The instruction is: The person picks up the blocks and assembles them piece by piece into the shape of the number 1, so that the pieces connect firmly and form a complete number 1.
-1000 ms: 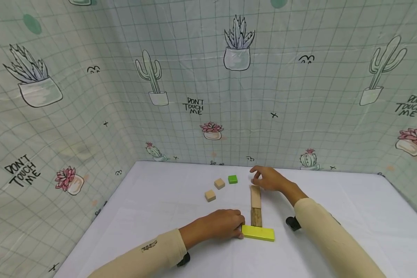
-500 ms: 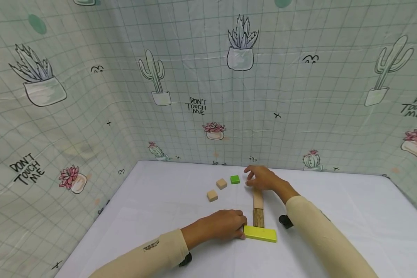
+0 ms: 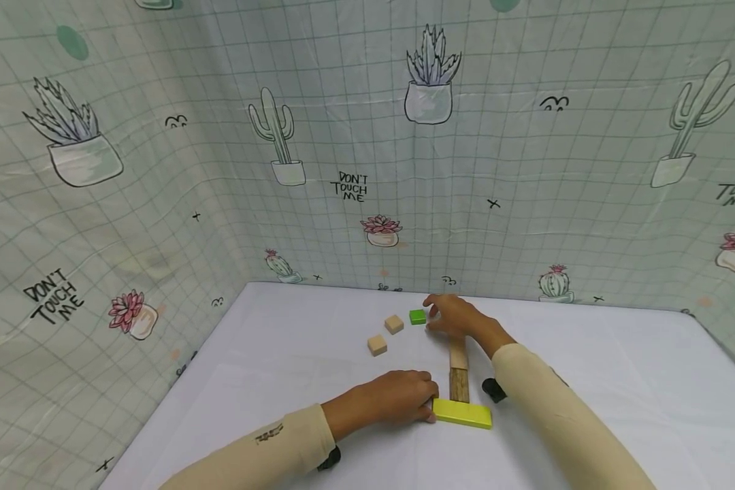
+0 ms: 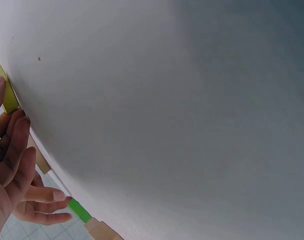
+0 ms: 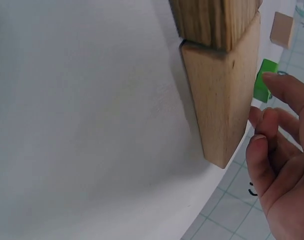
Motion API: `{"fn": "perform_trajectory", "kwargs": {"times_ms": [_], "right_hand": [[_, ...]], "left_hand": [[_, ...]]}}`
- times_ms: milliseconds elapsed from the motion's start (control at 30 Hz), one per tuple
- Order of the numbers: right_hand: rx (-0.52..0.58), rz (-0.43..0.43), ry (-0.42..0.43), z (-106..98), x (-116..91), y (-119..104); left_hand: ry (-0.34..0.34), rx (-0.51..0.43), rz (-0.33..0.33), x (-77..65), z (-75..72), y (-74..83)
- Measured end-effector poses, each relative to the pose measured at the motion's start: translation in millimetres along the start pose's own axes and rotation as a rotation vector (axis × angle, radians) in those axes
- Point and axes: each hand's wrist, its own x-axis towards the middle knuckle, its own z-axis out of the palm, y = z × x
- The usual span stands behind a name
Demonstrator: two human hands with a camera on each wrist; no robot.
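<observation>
A yellow block (image 3: 462,413) lies crosswise on the table, and my left hand (image 3: 398,397) pinches its left end between thumb and fingers. From it, a dark brown wooden block (image 3: 459,385) and a light wooden block (image 3: 459,354) run away end to end. My right hand (image 3: 456,316) is over the far end of the light block, which it partly hides in the head view. Its thumb and fingers are spread around a gap beside a small green block (image 3: 417,317). In the right wrist view, the thumb overlaps the edge of the green block (image 5: 265,80).
Two small light wooden cubes, a nearer cube (image 3: 377,345) and a farther cube (image 3: 394,324), sit left of the green block on the white table (image 3: 282,354). A patterned cloth (image 3: 318,238) rises behind the table and along its left side.
My right hand has moved left, from beyond the light block's far end to beside the green block. My left hand stays at the yellow block. The head view has shifted slightly.
</observation>
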Motion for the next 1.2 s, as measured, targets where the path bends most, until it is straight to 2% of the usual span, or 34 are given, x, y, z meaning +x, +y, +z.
{"fn": "perform_trajectory", "kwargs": {"times_ms": [233,433,667,1200], "right_hand": [[-0.078,-0.001,-0.016,4.1,4.5,-4.4],[-0.114,0.031,-0.023,5.6,4.7,-8.3],[-0.166,0.006,-0.020,7.5,7.4,-9.8],[-0.184,-0.048,0.029,9.8,7.9,-10.1]], "left_hand": [[0.002,0.004,0.008,-1.1,-1.5,0.5],[0.015,0.019,0.022,-1.0,-1.0,-0.1],[0.016,0.013,0.018,-0.1,1.5,-1.3],[0.020,0.010,0.024,-0.2,2.7,-1.8]]}}
